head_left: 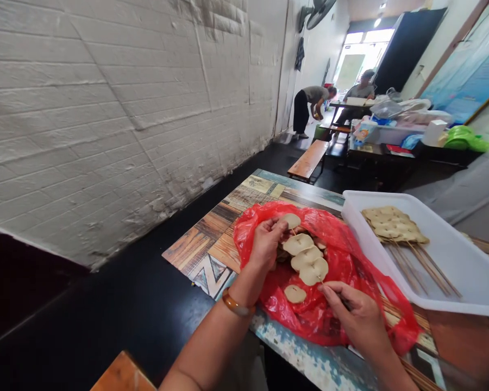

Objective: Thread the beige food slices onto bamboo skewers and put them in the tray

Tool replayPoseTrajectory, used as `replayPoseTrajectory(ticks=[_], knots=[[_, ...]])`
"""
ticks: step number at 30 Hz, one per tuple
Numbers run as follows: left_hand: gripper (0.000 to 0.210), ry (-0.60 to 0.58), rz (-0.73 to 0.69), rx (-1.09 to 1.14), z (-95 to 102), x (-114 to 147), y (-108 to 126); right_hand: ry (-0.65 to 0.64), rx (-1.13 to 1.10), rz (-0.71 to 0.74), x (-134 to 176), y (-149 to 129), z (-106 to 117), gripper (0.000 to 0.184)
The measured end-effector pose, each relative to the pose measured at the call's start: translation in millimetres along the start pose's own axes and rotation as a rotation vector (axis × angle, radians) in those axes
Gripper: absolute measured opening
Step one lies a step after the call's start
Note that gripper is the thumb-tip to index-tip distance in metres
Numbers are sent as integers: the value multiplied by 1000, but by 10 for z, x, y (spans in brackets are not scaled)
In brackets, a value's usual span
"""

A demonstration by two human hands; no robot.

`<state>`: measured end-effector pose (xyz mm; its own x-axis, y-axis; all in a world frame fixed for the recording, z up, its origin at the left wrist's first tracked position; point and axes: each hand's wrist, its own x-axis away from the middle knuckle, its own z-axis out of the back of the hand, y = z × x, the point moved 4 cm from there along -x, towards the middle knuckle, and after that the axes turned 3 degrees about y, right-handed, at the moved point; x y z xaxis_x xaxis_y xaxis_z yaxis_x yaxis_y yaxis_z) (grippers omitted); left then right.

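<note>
My right hand (352,309) pinches the lower end of a thin wooden skewer (320,279). Several round, pale beige slices (305,256) are threaded along it, overlapping one another. At the skewer's upper end, my left hand (269,239) grips one more round slice (291,220) between thumb and fingers. Both hands are over an opened red plastic bag (285,315) spread on the table. A loose slice (295,294) lies on the bag, just below the skewered ones. More slices inside the bag are partly hidden behind my left hand.
A white plastic tray (444,260) at the right holds a stack of skewered slices (395,224). The patterned table (212,239) stands near a white brick wall (146,108). Beyond are a wooden bench (308,160), a cluttered table, a bending person (309,103) and a seated person.
</note>
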<state>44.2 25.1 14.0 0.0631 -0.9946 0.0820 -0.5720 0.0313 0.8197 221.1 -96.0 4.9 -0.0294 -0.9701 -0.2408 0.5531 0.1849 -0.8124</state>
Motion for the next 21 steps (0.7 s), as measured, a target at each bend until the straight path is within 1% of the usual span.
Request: replayPoseTrajectory(ticks=[5,14,21], knots=[[33,31,-37,-12,16,21,69,39,59,19,-2,18,7,31],[33,22,-47,-40,12,39,84,83,92,63,-17,31,16,30],[31,39,-60,-75,10,42,82,55,79,33,-23,35,14,32]])
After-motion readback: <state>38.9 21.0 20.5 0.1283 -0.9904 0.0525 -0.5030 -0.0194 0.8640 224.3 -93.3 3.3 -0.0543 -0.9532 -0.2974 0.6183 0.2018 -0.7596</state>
